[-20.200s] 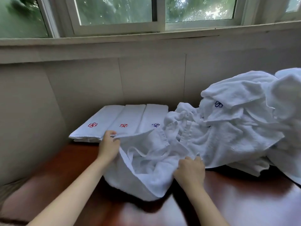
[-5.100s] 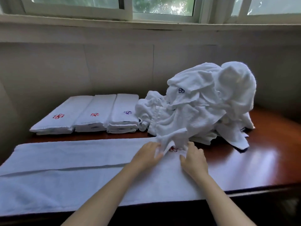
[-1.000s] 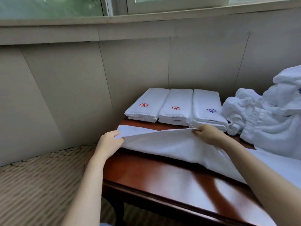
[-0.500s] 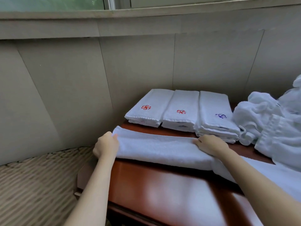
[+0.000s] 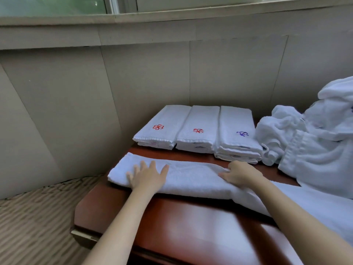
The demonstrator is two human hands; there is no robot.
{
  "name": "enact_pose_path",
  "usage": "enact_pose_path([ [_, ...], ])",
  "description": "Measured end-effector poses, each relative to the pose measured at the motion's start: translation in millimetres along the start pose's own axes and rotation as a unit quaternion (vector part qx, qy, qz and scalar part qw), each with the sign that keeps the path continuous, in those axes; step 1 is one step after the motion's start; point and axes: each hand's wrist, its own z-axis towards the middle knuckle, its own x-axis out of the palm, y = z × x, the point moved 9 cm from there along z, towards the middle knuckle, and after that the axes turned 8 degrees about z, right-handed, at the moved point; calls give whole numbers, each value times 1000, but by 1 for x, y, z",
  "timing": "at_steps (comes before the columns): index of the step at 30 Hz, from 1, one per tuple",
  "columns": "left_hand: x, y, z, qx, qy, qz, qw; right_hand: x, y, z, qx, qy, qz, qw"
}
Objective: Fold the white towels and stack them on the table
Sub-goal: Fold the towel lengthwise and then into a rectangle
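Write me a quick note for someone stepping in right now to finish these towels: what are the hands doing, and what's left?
Left hand: open, flat on the long towel.
Right hand: rests on that towel, fingers bent; a pinch cannot be told.
Done: three folded stacks at the table's back; long towel's left part folded lengthwise.
Left: finish folding it, stack it, then the unfolded pile on the right.

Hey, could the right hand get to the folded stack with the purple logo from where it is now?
Probably yes. The right hand rests on the long towel just in front of that stack, and nothing lies between them to block a short reach forward.
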Motion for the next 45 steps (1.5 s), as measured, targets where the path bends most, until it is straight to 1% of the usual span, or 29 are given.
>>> enact_pose_path([
  [2,1,-29,-11,45,17,4,999,-7,-20,-15,12,-15,-31,999],
  [5,13,-100,-44,169,48,8,984,-25,-54,-42,17,-35,-86,996],
  [7,22,-143,-70,247,54,14,967,-34,-72,-61,12,-10,-79,997],
  [9,18,-173,-88,298,25,-12,954,-38,-83,-81,1,37,-48,998],
  [11,12,-191,-100,338,8,-52,940,-43,-94,-100,-3,64,-11,998],
  [12,12,-197,-104,355,14,-61,933,-48,-102,-109,3,71,-2,997],
  [14,18,-209,-113,384,39,-32,922,-59,-129,-128,28,86,1,996],
  [16,26,-211,-114,387,58,25,920,-68,-160,-144,74,97,9,993],
  [17,28,-214,-114,387,69,41,919,-74,-181,-155,104,86,24,991],
  [19,31,-218,-110,377,99,50,920,-84,-221,-175,163,45,67,983],
  [21,28,-222,-106,363,108,45,924,-94,-254,-190,211,10,77,974],
  [23,28,-226,-103,341,87,44,935,-105,-280,-202,248,-18,76,966],
  [25,25,-229,-103,310,25,46,949,-118,-301,-209,274,-68,92,955],
  [27,15,-237,-108,307,-59,51,949,-123,-313,-213,281,-110,97,948],
  [29,7,-250,-116,352,-117,34,928,-119,-321,-213,284,-136,102,944],
  [30,6,-257,-120,383,-125,19,915,-117,-325,-212,290,-150,102,940],
  [31,7,-262,-123,408,-124,7,905,-117,-328,-212,298,-164,101,935],
  [33,8,-267,-125,430,-126,-5,894,-116,-334,-211,309,-190,95,927],
  [36,9,-265,-125,425,-132,-34,895,-115,-338,-210,327,-219,81,916],
  [40,9,-260,-126,429,-135,-92,888,-115,-335,-209,312,-243,55,917],
  [42,11,-257,-125,430,-121,-111,888,-116,-339,-213,313,-243,54,917],
  [45,12,-256,-126,434,-105,-128,886,-114,-347,-220,325,-214,53,920],
])
